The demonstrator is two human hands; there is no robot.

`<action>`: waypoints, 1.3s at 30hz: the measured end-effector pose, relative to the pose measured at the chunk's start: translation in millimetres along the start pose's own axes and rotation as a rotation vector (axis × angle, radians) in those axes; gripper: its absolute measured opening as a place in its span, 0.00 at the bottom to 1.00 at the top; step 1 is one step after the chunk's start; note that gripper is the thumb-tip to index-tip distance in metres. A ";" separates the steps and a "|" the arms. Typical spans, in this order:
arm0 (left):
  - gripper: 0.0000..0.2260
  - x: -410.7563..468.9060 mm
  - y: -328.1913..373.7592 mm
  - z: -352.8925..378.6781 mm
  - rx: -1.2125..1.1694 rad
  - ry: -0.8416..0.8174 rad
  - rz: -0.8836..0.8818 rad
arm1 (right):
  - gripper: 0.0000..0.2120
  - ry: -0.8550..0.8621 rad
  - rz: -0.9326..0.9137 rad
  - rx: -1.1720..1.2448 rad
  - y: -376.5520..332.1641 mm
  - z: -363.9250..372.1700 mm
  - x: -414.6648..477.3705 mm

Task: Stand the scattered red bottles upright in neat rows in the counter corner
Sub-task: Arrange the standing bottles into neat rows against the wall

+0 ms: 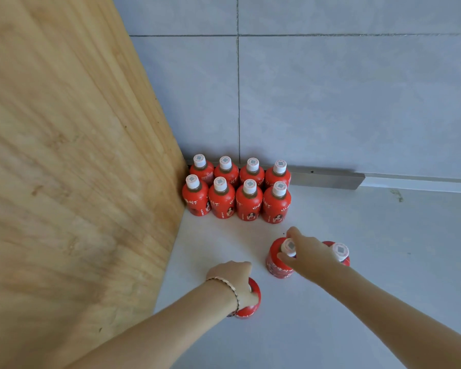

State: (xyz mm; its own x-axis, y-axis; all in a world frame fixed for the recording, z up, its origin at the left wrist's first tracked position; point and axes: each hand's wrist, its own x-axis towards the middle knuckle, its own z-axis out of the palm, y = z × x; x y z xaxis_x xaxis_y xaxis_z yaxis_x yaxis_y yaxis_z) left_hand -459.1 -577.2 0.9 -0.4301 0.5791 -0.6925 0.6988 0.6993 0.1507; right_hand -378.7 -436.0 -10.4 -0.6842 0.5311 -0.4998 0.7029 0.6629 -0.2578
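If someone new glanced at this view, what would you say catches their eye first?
The block of eight red bottles, upright in two rows of four, tucked into the corner between the wooden panel and the tiled wall. Nearer the camera, the right hand grips the white cap of a loose bottle, while the left hand covers another.

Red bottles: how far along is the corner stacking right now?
Done: eight bottles stand upright in two rows of four in the corner. In hand: the left hand covers one bottle; the right hand grips another's cap. Left: a third loose bottle behind the right hand, untouched.
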 end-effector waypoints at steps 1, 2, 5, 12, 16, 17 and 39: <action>0.13 0.4 -4.8 1.8 -0.073 0.023 -0.008 | 0.22 0.003 0.017 0.019 -1.2 1.1 1.9; 0.09 2.2 -11.4 1.8 -0.160 0.051 -0.022 | 0.22 -0.005 0.030 0.032 -2.9 1.6 3.5; 0.08 14.4 -38.4 -7.4 -0.417 0.197 -0.092 | 0.20 -0.005 0.036 0.068 -10.2 3.8 6.9; 0.06 62.1 -88.2 -48.8 -0.582 0.525 -0.179 | 0.16 0.076 -0.016 0.230 -48.1 13.2 25.8; 0.09 84.6 -97.2 -59.8 -0.711 0.619 -0.169 | 0.14 0.103 -0.046 0.341 -82.5 10.5 55.1; 0.09 86.7 -96.4 -60.0 -0.753 0.654 -0.148 | 0.14 0.110 -0.049 0.355 -90.2 11.0 61.8; 0.24 103.3 -95.5 -22.4 -0.918 0.648 -0.235 | 0.30 0.089 -0.024 -0.179 -8.5 -20.1 35.4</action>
State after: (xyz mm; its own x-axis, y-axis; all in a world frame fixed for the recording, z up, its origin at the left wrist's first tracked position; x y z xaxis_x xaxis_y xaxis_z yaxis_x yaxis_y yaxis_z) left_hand -583.1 -574.8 -69.3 -0.8944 0.3144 -0.3181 -0.0035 0.7064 0.7078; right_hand -412.8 -412.2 -9.2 -0.7204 0.5531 -0.4184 0.6458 0.7549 -0.1141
